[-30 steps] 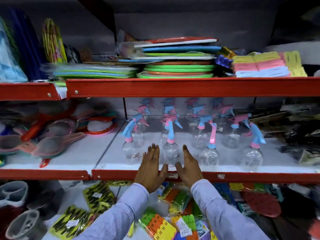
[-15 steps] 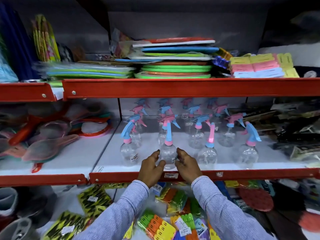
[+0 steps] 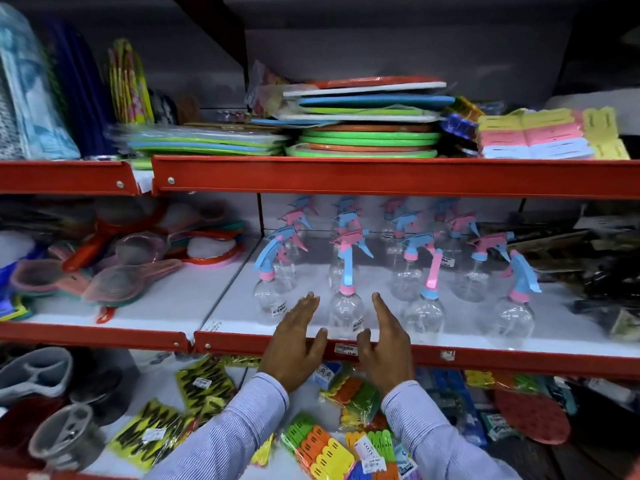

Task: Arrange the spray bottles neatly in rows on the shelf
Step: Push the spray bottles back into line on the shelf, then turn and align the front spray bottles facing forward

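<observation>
Flanking, not gripping: left hand [image 3: 297,342] and right hand [image 3: 384,341], fingers spread, either side of the front-row clear spray bottle [image 3: 346,306] on the white shelf [image 3: 228,306]. Rows apparently mostly formed; rightmost front bottle [image 3: 512,315] perhaps slightly off line.

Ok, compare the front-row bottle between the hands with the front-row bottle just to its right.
The bottle between the hands has a pink collar and a blue trigger; the bottle to its right has a blue collar and a pink trigger. The first stands between the open left hand and right hand, neither plainly touching it; the second has no hand beside its far side. Both are clear, upright and round-bodied, at the shelf's front edge.
</observation>
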### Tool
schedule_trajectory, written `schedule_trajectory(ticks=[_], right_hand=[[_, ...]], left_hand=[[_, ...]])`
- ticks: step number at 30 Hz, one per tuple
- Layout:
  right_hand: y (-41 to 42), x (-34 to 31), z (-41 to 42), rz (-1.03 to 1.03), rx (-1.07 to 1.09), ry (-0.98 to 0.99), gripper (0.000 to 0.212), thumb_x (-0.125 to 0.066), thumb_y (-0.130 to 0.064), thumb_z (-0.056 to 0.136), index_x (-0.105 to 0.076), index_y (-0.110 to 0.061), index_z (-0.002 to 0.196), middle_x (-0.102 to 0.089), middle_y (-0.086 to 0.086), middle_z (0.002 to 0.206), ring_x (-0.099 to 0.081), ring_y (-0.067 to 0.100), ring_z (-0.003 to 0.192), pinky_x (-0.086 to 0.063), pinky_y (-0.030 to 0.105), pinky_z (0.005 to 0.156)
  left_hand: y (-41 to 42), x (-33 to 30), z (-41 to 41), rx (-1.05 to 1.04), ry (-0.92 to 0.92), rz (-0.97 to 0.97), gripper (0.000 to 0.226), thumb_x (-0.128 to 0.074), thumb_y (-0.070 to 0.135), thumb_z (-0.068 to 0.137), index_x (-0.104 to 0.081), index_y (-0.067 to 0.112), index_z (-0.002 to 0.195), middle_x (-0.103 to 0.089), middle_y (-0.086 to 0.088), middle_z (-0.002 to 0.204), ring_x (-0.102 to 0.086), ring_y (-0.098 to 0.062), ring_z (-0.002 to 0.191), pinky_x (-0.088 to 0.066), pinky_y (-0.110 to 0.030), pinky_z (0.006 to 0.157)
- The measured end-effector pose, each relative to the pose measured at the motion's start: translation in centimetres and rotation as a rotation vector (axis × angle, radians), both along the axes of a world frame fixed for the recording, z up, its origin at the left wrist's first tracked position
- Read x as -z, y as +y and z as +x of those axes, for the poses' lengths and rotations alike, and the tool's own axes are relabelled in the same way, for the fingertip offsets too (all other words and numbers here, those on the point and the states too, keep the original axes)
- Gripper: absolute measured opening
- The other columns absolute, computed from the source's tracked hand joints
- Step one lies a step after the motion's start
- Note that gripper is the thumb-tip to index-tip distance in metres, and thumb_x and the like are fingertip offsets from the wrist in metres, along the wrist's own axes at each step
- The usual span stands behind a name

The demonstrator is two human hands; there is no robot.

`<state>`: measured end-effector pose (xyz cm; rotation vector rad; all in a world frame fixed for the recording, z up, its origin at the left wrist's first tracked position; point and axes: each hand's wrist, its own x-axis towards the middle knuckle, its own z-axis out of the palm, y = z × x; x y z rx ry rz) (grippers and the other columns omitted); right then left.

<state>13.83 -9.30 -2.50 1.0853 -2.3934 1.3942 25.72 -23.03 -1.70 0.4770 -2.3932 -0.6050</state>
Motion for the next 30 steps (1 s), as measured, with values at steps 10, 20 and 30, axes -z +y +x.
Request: schedule_trajectory(ticks=[10,20,30], right_hand=[[-4.6,0.6,4.2,0.118,-0.241,0.623,0.064,-0.045,-0.014,0.082,-0.033,-0.003,0.144,-0.032,0.015,0.153,-0.026,0.028,0.145,-0.030,0.045,0.115],[-13.2,-2.4,6.2,0.114,-0.237,-0.083,0.068,-0.054,-0.016,0.087,-0.024,-0.008,0.147,-0.052,0.018,0.139,-0.050,0.030,0.126,-0.040,0.029,0.100],[-15.2,-2.6,6.1,0.146,-0.153,-0.232,0.041,-0.050,-0.017,0.081,-0.053,-0.022,0.122,-0.071,0.000,0.105,-0.066,0.020,0.095,-0.051,0.027,0.082]], left_hand=[[-3.0,0.6,5.9,-0.351,-0.127,-0.409,0.074,-0.040,0.049,0.090,-0.016,0.015,0.151,-0.007,-0.010,0.164,0.002,-0.026,0.152,-0.008,-0.056,0.122],[-9.7,-0.1,5.5,-0.121,-0.114,0.108,0.084,-0.037,0.051,0.086,-0.008,0.008,0.151,-0.012,-0.012,0.163,-0.016,-0.024,0.150,-0.016,-0.039,0.123],[-11.3,-1.3,5.0,0.054,0.047,0.317,0.047,-0.055,0.012,0.087,-0.048,0.020,0.133,-0.064,-0.002,0.128,-0.060,-0.018,0.114,-0.038,-0.018,0.091]])
